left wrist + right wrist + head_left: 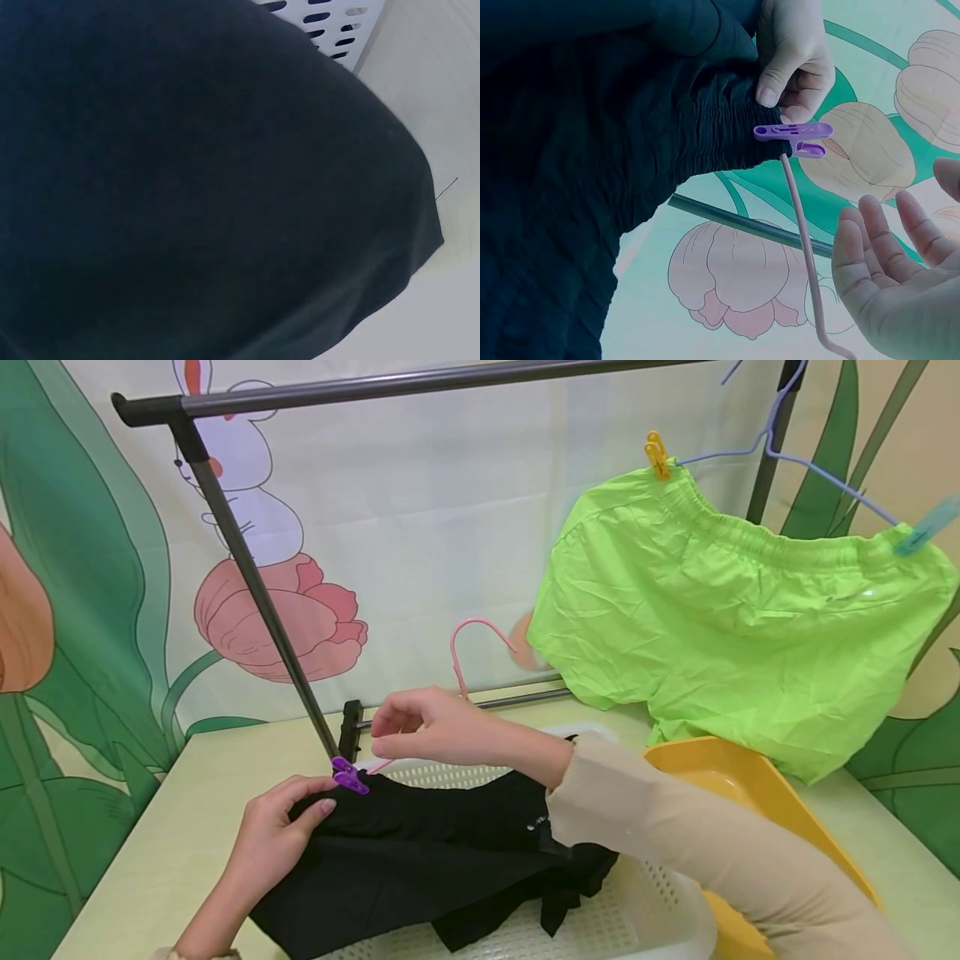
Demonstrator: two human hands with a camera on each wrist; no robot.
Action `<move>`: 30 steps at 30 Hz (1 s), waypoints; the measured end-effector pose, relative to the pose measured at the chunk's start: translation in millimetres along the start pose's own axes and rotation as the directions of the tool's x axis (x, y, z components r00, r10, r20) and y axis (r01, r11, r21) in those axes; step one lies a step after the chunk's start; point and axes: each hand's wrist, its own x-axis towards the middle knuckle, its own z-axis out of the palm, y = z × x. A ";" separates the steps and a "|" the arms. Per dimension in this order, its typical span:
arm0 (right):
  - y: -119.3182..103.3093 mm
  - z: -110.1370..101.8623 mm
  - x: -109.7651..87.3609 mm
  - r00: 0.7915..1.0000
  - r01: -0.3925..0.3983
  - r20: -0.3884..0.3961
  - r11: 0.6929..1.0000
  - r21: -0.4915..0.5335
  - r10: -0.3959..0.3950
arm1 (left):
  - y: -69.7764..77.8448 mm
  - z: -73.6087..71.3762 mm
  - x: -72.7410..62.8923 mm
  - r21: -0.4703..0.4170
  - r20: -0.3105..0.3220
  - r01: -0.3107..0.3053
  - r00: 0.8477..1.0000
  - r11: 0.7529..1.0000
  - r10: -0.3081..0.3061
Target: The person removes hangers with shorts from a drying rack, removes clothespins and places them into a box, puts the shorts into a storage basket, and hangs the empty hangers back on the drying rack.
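Black shorts (405,868) hang from a pink hanger (454,652), with a purple clothespin (349,776) clipped on one end of the waistband. Right beside that clothespin, my left hand (273,831) pinches the waistband between thumb and fingers. My right hand (442,727) is raised above the waistband, fingers loosely bent and holding nothing. In the right wrist view, a gap separates the right hand (900,300) from the clothespin (791,133), and the hanger's arm (806,247) runs out of the waistband close by. Black cloth (195,180) fills most of the left wrist view.
Under the shorts stands a white perforated basket (686,910), with a yellow tray (810,835) to its right. Bright green shorts (735,602) hang at right on a blue hanger (813,464) with clothespins. A dark metal rack (255,581) spans the table (150,843).
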 end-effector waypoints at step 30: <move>5.9 37.7 29.7 0.996 -0.037 0.040 0.795 -0.605 0.076 | 0.1 -1.0 -1.2 -0.019 0.008 -0.012 1.000 1.000 0.012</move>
